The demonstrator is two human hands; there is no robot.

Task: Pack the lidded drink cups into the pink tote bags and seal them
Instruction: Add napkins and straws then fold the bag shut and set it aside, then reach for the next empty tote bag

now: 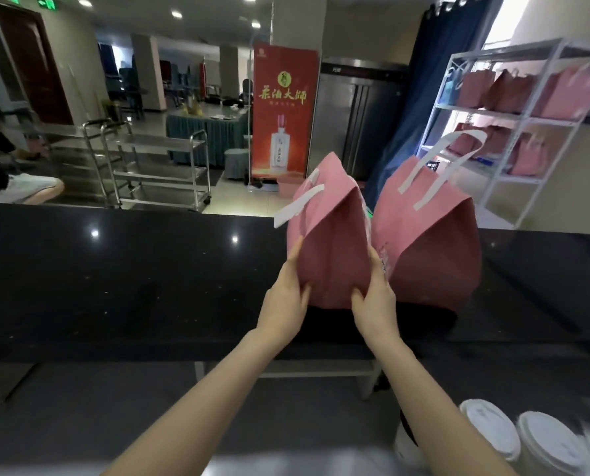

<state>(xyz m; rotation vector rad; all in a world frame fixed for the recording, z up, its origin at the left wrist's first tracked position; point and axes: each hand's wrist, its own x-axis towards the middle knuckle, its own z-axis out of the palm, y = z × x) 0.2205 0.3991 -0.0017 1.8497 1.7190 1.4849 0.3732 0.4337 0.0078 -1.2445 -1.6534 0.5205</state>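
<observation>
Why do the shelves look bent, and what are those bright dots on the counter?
Head view: the wide-angle lens bows the shelf rack near the edge; the dots on the black counter are ceiling-light reflections; the cups at the bottom corner are blurred.

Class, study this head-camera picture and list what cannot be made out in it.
- Contents of the left tote bag: hidden by its closed sides and both hands.
- Right tote bag: contents hidden too.
- Lidded cups: cut off by the bottom edge, blurred.
- Shelf bags: blurred.

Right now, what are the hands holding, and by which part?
The nearer pink tote bag: left hand on its left side, right hand on its right side, both low on the bag's body, not the handles.
</observation>
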